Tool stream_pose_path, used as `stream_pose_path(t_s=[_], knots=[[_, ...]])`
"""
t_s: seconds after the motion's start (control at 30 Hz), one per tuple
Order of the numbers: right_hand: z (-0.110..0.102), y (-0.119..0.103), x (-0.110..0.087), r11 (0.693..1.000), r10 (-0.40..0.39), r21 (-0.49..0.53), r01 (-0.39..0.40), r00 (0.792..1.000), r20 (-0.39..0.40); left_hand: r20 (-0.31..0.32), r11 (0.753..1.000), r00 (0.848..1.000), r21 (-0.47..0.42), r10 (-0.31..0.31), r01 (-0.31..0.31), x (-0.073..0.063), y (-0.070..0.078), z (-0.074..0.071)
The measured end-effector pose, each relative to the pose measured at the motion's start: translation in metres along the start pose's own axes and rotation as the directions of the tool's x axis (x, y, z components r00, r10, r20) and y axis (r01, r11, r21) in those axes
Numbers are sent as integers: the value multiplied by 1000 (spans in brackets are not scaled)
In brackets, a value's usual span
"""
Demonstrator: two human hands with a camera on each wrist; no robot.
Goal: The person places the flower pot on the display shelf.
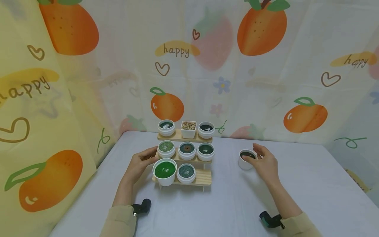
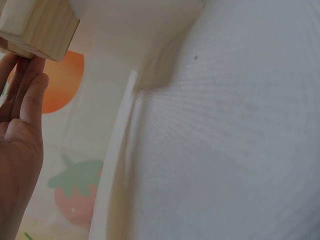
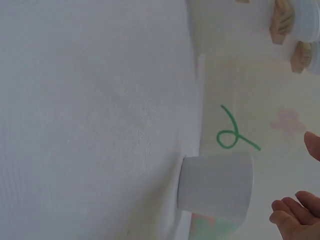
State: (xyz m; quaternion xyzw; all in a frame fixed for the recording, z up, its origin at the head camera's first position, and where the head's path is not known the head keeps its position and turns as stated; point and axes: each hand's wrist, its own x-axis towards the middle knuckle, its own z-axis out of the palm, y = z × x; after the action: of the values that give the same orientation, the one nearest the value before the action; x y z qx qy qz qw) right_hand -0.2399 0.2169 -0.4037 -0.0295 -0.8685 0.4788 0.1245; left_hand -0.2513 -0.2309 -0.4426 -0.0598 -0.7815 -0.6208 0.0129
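Observation:
A three-tier wooden stand [image 1: 204, 177] carries several small white bowls. My left hand [image 1: 139, 164] is at the left end of its middle tier, with fairly straight fingertips against the wooden board end [image 2: 52, 35]. Just in front of that hand, a larger white cup [image 1: 164, 172] of bright green stuff stands on the lowest tier, beside a bowl [image 1: 186, 173] of grey-green stuff. To the right, a white cup [image 3: 215, 185] with dark contents stands on the table. My right hand [image 1: 266, 166] hovers by its rim, thumb and fingers spread apart in the right wrist view.
The middle tier has a speckled green bowl [image 1: 166, 149] and two darker ones. A square dish [image 1: 188, 129] of light brown bits sits between two dark bowls on top. The white-covered table [image 1: 228, 204] meets a printed cloth backdrop [image 1: 251, 82] close behind the stand.

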Motion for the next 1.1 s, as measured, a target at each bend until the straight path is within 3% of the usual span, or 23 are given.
stream_pose_path(t_s=[0.5, 1.1], knots=[[-2, 13, 11, 985, 118, -144, -100, 986, 122, 2, 1000, 1000, -3, 4, -4, -1, 1, 0], [2, 20, 14, 976, 76, -215, -47, 988, 132, -3, 1000, 1000, 3, -7, 7, -1, 2, 1]])
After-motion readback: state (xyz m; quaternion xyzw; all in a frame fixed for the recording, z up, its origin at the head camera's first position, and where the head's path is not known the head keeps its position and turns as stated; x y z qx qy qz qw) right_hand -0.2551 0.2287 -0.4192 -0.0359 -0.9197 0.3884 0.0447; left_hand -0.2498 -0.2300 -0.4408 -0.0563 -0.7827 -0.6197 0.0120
